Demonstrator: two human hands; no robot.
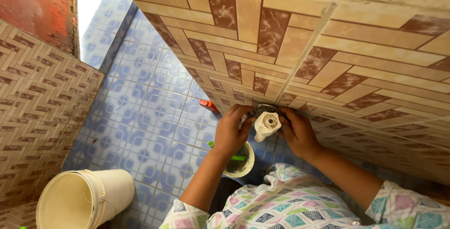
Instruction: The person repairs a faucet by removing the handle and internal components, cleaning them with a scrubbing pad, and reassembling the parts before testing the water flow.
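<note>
My left hand [230, 133] and right hand [296, 133] both pinched the white pipe fitting [266, 125] sticking out of the brown tiled wall [328, 55]; small bowl [241, 161] on floor below, cream bucket [82, 198] well apart.

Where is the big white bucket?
In the head view, the white bucket stands on the blue patterned floor tiles at the bottom left, beside the brown tiled wall, left of both hands.

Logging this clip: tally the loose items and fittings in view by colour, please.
White or cream: 2, the pipe fitting and bucket
Red: 1, tool handle
Green: 1, handle in the small container
Total: 4
</note>
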